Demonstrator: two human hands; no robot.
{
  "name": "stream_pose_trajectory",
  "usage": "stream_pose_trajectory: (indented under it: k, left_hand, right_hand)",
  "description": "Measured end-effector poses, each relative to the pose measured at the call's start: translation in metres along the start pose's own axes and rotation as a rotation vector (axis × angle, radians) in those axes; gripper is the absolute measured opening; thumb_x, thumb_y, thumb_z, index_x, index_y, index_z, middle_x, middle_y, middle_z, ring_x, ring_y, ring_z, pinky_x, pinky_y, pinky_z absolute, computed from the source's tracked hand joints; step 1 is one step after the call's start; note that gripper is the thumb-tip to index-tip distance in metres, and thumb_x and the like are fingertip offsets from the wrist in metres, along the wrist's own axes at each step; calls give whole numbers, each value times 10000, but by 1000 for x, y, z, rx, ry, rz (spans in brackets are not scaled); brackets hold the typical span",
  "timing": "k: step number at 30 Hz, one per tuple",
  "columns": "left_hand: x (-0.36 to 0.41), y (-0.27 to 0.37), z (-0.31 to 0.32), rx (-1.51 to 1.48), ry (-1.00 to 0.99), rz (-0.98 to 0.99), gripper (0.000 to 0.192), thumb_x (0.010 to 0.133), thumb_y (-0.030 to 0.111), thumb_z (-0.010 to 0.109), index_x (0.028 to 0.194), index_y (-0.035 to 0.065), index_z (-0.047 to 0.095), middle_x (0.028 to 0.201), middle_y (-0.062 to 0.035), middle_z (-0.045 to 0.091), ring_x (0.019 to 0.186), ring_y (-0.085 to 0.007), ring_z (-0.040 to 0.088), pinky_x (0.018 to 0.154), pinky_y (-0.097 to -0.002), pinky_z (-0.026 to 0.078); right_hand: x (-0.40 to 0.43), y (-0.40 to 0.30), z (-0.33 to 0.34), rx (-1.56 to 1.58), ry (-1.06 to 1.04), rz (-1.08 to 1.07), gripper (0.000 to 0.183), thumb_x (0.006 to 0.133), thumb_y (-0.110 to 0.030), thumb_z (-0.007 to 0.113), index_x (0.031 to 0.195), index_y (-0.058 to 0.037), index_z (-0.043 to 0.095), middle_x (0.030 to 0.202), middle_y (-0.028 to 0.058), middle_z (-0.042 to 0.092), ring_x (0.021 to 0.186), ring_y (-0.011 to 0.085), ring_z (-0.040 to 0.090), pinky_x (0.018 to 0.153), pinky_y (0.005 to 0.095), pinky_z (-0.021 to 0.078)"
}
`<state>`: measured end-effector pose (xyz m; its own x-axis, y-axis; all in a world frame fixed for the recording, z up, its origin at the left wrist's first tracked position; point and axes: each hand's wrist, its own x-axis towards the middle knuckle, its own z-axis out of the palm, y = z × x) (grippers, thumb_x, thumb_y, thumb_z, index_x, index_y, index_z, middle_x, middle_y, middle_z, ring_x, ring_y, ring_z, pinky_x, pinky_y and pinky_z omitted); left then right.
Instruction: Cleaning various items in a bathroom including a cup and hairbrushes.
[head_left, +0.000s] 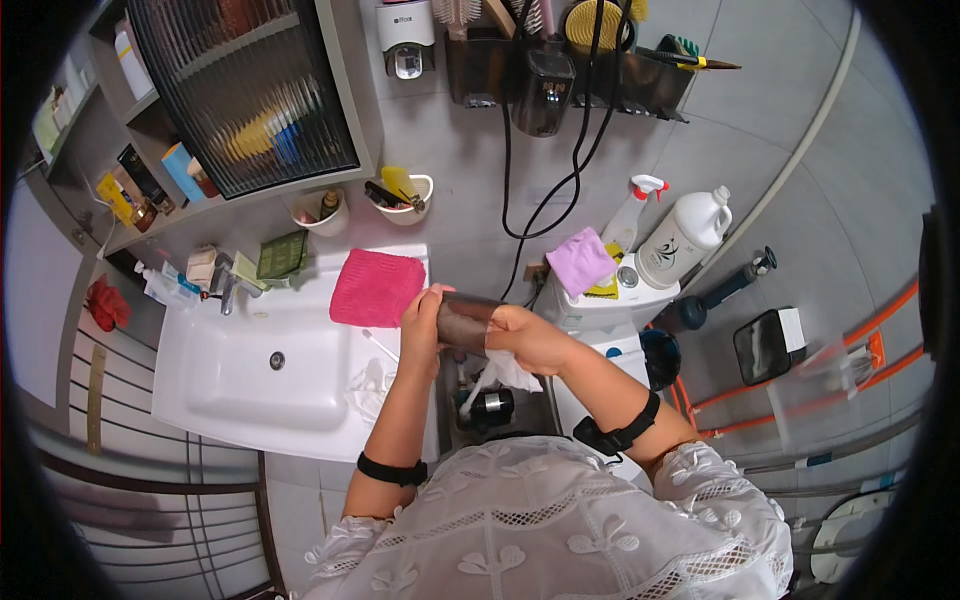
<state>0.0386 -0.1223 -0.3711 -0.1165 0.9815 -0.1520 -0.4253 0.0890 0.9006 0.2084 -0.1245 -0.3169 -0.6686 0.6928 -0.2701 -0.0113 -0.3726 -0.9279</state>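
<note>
In front of my body I hold a smoky translucent plastic cup (466, 322) lying on its side. My left hand (422, 326) grips its left end. At the right end is my right hand (529, 339), with a white tissue (511, 370) hanging below its fingers; how far those fingers reach into the cup is hard to tell. Left of the cup, a folded pink towel (377, 289) lies on the rim of the white washbasin (247, 420). A cotton swab (379, 345) and a crumpled tissue (369, 390) rest on the rim near my left forearm.
A toilet tank (592, 315) at right carries a purple cloth (581, 261), a spray bottle (624, 221) and a white jug (684, 240). Black cables (507, 172) hang from a wall organizer (480, 67). A small black pump (491, 407) sits below my hands. A faucet (225, 289) stands behind the basin.
</note>
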Motion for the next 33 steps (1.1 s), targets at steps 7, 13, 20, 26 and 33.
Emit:
stream_pose_trajectory:
  k: [7, 13, 20, 26, 33]
  left_hand:
    - [2, -12, -9, -213, 65, -189, 349, 922, 394, 449, 1020, 70, 537, 921, -78, 602, 762, -177, 615, 582, -334, 528]
    - [5, -15, -13, 5, -14, -227, 380, 895, 432, 484, 1023, 78, 539, 905, -69, 600, 742, -182, 611, 573, -346, 529]
    - [6, -1, -12, 234, -91, -259, 329, 873, 389, 535, 987, 83, 573, 822, -30, 591, 674, -141, 594, 494, -303, 495]
    - [-2, -6, -9, 61, -82, -171, 279, 892, 327, 521, 924, 59, 592, 773, -13, 582, 637, -106, 572, 480, -274, 477]
    - [-1, -7, -6, 10, 10, 66, 282, 929, 308, 479, 894, 49, 584, 790, -36, 594, 679, -110, 570, 588, -253, 478]
  right_hand:
    - [-21, -16, -13, -1163, 64, -448, 360, 793, -13, 555, 1143, 69, 537, 1206, 179, 552, 1091, 345, 531, 914, 366, 432]
    - [-4, 17, -20, -1569, -120, -723, 170, 685, -33, 575, 841, 1, 633, 1077, 155, 598, 1019, 305, 550, 872, 374, 448]
    - [4, 33, -2, -1777, -160, -304, 103, 653, -56, 585, 706, 1, 652, 809, 170, 646, 808, 292, 619, 774, 392, 471]
    - [17, 45, -14, -1364, 10, -559, 91, 651, -33, 562, 626, 33, 619, 697, 219, 599, 737, 378, 594, 726, 435, 464]
    - [-7, 1, -4, -1070, -21, -579, 175, 689, -82, 607, 798, 49, 564, 774, 225, 568, 794, 415, 559, 717, 447, 447]
